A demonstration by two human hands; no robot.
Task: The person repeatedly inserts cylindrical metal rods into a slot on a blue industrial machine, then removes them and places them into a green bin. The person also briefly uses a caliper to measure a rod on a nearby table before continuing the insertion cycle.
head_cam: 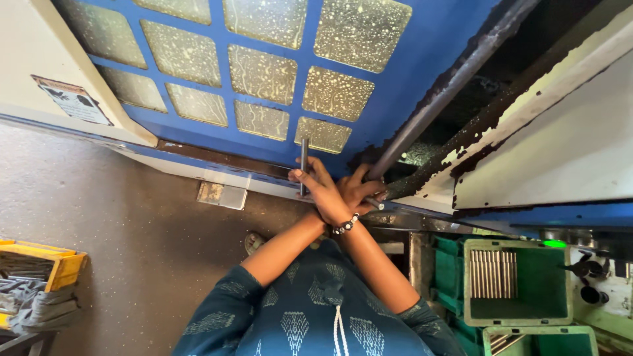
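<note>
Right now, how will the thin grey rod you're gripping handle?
The thin grey rod looks like straight metal, so probably stiff. Slender, so likely light; if round, it may roll when laid down. The right hand wraps its smooth surface, which could slip.

I am seeing myself wearing a dark teal short-sleeved patterned cotton top point(310, 323) with a white drawstring cord point(339, 333), and a black-and-white beaded bracelet point(345, 225) circling one wrist.
</note>
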